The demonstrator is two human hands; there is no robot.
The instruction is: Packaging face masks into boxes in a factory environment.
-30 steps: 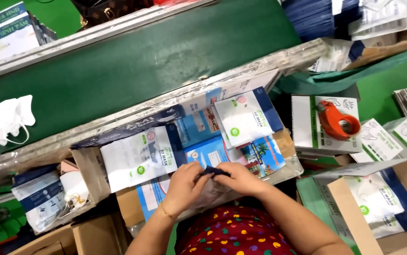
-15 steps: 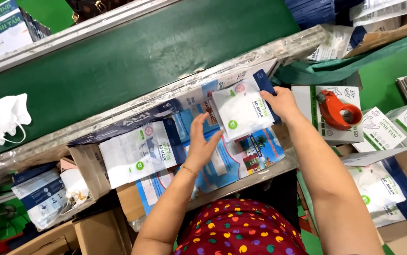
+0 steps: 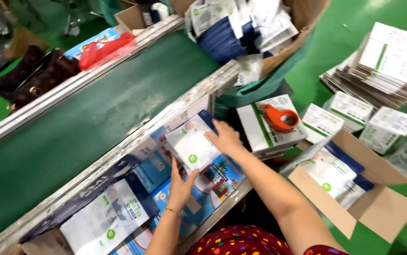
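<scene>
Two hands [image 3: 180, 182] [image 3: 225, 138], one tape dispenser [image 3: 279, 118], one handbag [image 3: 33, 75].
</scene>
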